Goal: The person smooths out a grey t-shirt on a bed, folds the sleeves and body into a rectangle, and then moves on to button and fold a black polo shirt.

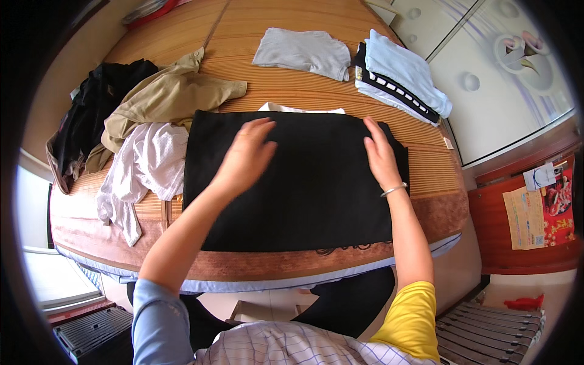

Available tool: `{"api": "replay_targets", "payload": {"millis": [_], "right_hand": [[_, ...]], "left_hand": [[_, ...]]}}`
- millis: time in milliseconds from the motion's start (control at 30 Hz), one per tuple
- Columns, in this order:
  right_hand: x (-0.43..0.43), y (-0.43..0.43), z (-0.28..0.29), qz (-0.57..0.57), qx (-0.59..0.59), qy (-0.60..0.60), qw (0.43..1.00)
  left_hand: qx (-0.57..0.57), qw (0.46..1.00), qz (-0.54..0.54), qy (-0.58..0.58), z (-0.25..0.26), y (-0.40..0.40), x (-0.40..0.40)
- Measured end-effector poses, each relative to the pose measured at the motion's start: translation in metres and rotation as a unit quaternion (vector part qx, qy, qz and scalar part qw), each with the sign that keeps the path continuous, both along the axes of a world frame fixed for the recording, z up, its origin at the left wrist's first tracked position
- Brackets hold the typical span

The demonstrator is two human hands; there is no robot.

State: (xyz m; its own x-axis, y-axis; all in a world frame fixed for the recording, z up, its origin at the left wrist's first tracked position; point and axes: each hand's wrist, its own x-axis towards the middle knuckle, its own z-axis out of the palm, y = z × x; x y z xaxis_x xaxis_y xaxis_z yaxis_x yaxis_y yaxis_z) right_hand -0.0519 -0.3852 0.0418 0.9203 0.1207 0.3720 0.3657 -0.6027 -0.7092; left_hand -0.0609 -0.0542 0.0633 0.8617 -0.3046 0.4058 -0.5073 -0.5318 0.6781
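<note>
A black folded garment [301, 191] lies flat before me on a bed mat [429, 169]. Over its upper left part is my left hand [248, 153], slightly blurred, fingers apart and holding nothing. My right hand [381, 153] is at the garment's upper right side, with thumb and fingers apart and a bangle at the wrist. Whether either palm touches the cloth, I cannot tell. Beyond the garment's far edge shows a strip of white cloth [301, 109], mostly hidden beneath or behind it.
Crumpled to the left lie a white shirt [148, 159], a khaki garment [169, 93] and dark clothes [102, 105]. Farther back are a folded grey garment [303, 52] and a stack of folded clothes [404, 75]. A wardrobe door [492, 68] borders the right side.
</note>
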Motion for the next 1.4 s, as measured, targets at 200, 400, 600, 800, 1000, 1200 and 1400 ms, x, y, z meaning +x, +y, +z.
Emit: {"api": "replay_targets", "payload": {"millis": [200, 400, 600, 800, 1000, 1200, 1400], "right_hand": [[0.019, 0.056, -0.031, -0.016, -0.376, -0.009, 0.926], [0.019, 0.054, -0.033, -0.036, -0.389, 0.017, 0.92], [0.021, 0.046, -0.036, -0.091, -0.384, 0.041, 0.918], [0.021, 0.005, -0.033, -0.126, -0.379, 0.072, 0.914], [0.031, 0.003, -0.038, -0.155, -0.363, -0.064, 0.916], [0.01, -0.063, -0.027, -0.348, -0.344, -0.001, 0.872], [0.033, -0.066, -0.048, -0.3, -0.227, -0.059, 0.925]], "left_hand": [[0.352, 0.932, 0.069, -0.054, -0.049, -0.041, 0.018], [0.387, 0.917, 0.092, -0.031, -0.049, -0.017, 0.032], [0.408, 0.904, 0.123, -0.025, -0.048, -0.017, 0.034], [0.413, 0.902, 0.122, -0.027, -0.044, -0.01, 0.037], [0.382, 0.914, 0.13, -0.049, -0.049, 0.011, 0.034], [0.218, 0.941, 0.209, -0.15, 0.0, 0.074, 0.017], [0.177, 0.942, 0.283, 0.029, -0.018, 0.128, 0.018]]}}
